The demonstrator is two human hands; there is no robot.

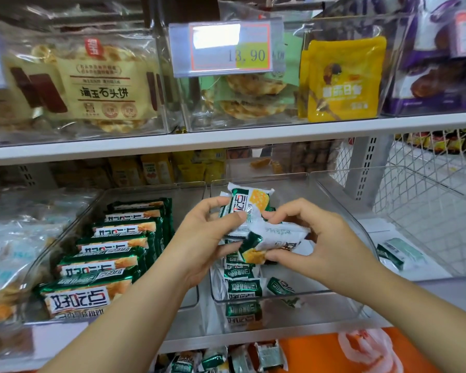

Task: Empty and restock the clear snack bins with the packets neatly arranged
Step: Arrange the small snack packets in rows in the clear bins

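My left hand [203,235] grips an upright green-and-white snack packet [246,201] above the middle clear bin [342,293]. My right hand [315,238] pinches a second green-and-white packet [269,242], tilted, just below the first. Several more small packets [244,284] lie loose in the front of that bin. The clear bin to the left [73,227] holds a neat row of long green packets [113,254] standing on edge. The clear bin on the right [425,211] holds one small packet [396,253].
The upper shelf [226,137] carries clear bins of biscuits, a yellow pouch [342,79] and a price tag [226,48]. More small packets [226,359] lie below the shelf front beside an orange surface [315,354]. A wire mesh basket [431,157] stands at right.
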